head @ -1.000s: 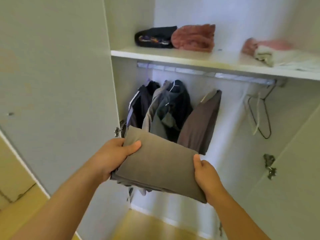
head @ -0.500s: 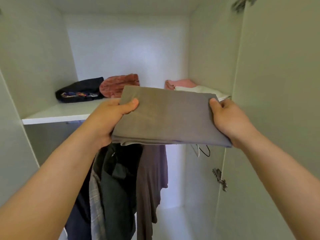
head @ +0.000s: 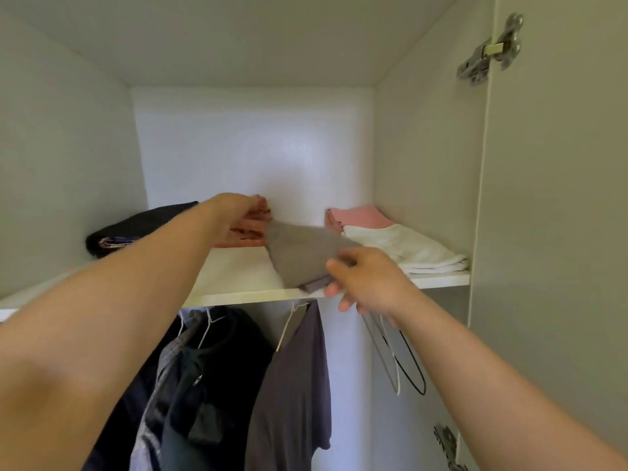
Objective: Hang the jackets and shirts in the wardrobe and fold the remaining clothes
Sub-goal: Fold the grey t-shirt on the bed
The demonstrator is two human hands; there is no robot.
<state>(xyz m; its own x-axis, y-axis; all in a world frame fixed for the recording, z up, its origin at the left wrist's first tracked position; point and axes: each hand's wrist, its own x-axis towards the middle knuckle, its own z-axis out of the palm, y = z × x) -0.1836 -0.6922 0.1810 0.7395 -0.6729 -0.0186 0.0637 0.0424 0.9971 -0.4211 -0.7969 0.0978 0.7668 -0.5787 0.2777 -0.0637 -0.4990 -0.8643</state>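
A folded grey cloth lies on the wardrobe's white shelf, its near corner over the front edge. My right hand grips that near corner, thumb on top and fingers under. My left hand reaches to the cloth's far left corner, over a rust-coloured folded garment; whether it still pinches the cloth is hidden. Below the shelf hang a dark jacket and a grey-purple shirt on hangers.
A black folded garment lies at the shelf's left. A pink and a white folded pile lie at its right. Empty hangers dangle under my right wrist. The open door with its hinge stands on the right.
Both hands have lifted the grey cloth from chest height and set it on the shelf between the rust garment and the white pile. The view has risen with it.
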